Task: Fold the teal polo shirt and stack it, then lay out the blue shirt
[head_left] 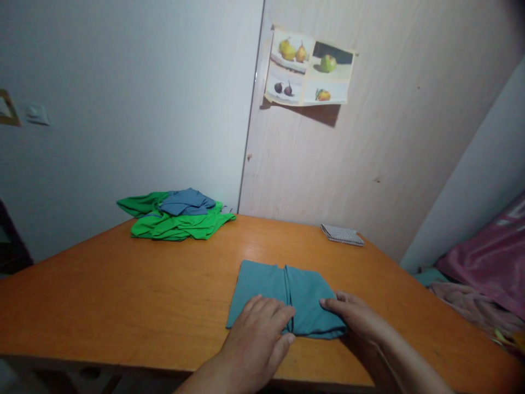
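Note:
A teal cloth [262, 279], folded into a flat rectangle with a seam-like gap down its middle, lies on the wooden table [164, 295]. My left hand [258, 339] rests palm down on the cloth's near left part, its fingers stretched out by the middle gap. At the cloth's right edge, my right hand [356, 317] has its thumb on top, with the other fingers beside and under the edge, partly hidden. The edge is pinched between them. Whether the cloth is a garment I cannot tell.
At the table's far left lies a loose heap of green cloth [180, 225] with a blue cloth [188, 201] on top. A folded checked cloth [342, 235] sits at the far right. Pink fabric [488, 262] is beyond the right edge. A fruit picture [309, 68] hangs on the wall panel.

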A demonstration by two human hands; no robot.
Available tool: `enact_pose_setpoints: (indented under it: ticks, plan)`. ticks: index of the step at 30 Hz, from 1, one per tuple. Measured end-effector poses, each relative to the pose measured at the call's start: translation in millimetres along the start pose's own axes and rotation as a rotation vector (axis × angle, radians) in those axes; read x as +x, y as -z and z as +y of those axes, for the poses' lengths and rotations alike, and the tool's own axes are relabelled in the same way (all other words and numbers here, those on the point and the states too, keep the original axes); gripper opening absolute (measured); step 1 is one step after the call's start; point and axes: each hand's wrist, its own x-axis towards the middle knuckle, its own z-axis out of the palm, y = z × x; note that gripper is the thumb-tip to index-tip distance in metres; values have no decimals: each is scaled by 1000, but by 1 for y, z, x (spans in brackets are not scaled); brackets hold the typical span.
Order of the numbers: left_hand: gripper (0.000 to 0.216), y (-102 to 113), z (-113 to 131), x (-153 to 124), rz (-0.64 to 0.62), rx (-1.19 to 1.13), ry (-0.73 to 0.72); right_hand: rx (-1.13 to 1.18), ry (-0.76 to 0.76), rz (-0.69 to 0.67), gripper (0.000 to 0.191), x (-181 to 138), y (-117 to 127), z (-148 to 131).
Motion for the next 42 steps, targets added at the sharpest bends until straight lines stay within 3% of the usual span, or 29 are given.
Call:
enact_pose_setpoints:
  ticks: [6,12,15,20,22,26,30,32,35,39,42]
  plan:
    - [27,-3,1,-2,-14,49,8,-265,131,174,28,0,-7,-17]
    - [28,-4,3,-5,-30,11,40,-844,358,312,19,-8,-44,-70]
    - [37,-1,3,-7,-37,-21,41,-1062,411,274,10,-9,-75,-92]
    - [75,4,-1,-10,-38,-66,-43,-1306,377,176,19,-10,-134,-109]
    - [78,-1,-6,-13,-40,-56,-95,-1381,362,135,19,-10,-154,-109]
    - [40,-13,-17,-30,-9,-67,-110,-1320,364,21,20,-8,-177,-96]
    - [6,8,-19,-50,109,-216,19,-1121,411,-70,33,-2,-179,-76]
    - [15,28,-21,-56,230,-202,200,-1028,460,-78,37,0,-174,-68]
    - [15,50,-31,-56,285,-90,381,-856,497,-113,35,-1,-162,-62]
    - [11,52,-43,-51,179,26,366,-640,483,-61,33,-14,-143,-58]
    - [17,47,-39,-47,116,30,300,-629,528,-40,40,-29,-129,-50]
